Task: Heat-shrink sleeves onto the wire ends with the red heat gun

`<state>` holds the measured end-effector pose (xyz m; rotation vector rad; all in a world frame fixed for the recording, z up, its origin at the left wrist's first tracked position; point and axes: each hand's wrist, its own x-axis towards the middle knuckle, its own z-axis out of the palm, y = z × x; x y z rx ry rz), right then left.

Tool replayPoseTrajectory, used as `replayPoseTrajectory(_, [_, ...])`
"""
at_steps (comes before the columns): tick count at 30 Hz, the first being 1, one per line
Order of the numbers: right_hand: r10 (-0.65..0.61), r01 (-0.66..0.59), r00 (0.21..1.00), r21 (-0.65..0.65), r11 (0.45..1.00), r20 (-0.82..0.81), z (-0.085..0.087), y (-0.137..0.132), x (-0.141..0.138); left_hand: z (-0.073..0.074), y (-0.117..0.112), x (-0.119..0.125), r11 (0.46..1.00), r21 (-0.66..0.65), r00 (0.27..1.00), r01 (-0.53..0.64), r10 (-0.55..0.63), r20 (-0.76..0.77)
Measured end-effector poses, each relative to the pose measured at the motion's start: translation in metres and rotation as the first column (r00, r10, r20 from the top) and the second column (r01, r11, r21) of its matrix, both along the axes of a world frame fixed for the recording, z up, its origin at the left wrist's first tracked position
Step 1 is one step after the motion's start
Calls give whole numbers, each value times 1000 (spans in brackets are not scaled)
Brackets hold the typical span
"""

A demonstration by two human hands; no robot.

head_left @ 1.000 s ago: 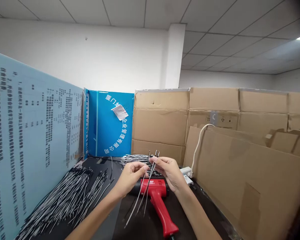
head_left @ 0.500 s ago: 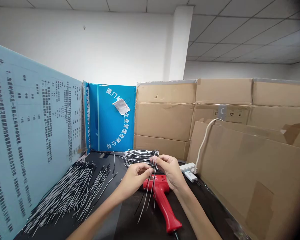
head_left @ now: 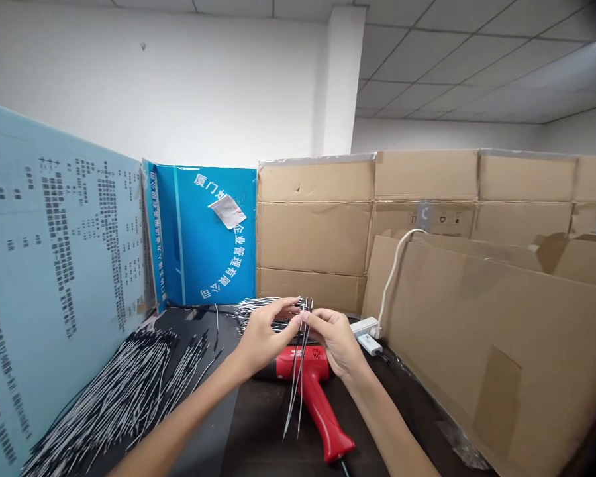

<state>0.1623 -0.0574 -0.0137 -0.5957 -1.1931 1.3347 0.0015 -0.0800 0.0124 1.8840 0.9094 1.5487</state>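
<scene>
Several thin black-and-white wires (head_left: 298, 387) hang from my fingertips, their dark upper ends poking up above them. My right hand (head_left: 338, 341) pinches these wires between thumb and fingers. From the other side, my left hand (head_left: 268, 334) meets it, its thumb against the wires beside the right fingertips; its other fingers are curled and partly hidden. Below and behind the wires lies a red heat gun (head_left: 322, 411), handle toward me. A bundle of similar wires (head_left: 248, 308) lies behind my hands, partly covered by the left one.
A large pile of wires (head_left: 114, 391) spreads over the left of the dark table. A white power strip (head_left: 365, 326) with a plug and white cable (head_left: 390, 278) sits at right. Cardboard panels (head_left: 318, 232), a blue board (head_left: 213, 252) and a printed light-blue panel (head_left: 79, 252) wall the table in.
My left hand has risen toward the right fingertips, and the hanging wires have drawn closer together. The view has turned slightly to the right.
</scene>
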Motion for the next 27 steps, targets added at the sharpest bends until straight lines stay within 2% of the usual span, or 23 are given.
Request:
replayPoseTrajectory(5, [14,-14,1000,-2,1000,4,0,0,2,-5,4,2,993,106,988,-55,70,-141])
replayPoseTrajectory(12, [-33,33,999,4,999,25,-4,2,0,-14,8,5,994,95,991,-56,67,-115])
replayPoseTrajectory(16, [-22,22,999,6,1000,-27,-7,5,-1,-19,11,8,994,96,994,-56,65,-92])
replayPoseTrajectory(18, [-39,39,998,-2,999,-41,-8,8,0,-19,15,5,999,32,999,-31,32,-40])
replayPoseTrajectory(20, [-81,80,996,-20,997,-38,-7,10,4,-17,20,0,996,-93,1000,8,-8,-2])
replayPoseTrajectory(22, [-124,122,992,-48,991,-39,-6,12,7,-16,25,-8,962,-253,991,99,-117,-58])
replayPoseTrajectory(24, [-157,153,986,-75,985,-55,-5,13,9,-17,28,-13,913,-364,951,182,-257,-170])
replayPoseTrajectory(25, [-168,163,984,-83,983,-63,-6,13,10,-18,29,-14,903,-382,930,199,-297,-216])
replayPoseTrajectory(27, [-178,172,981,-91,981,-70,-7,14,10,-23,30,-11,913,-359,924,193,-292,-245])
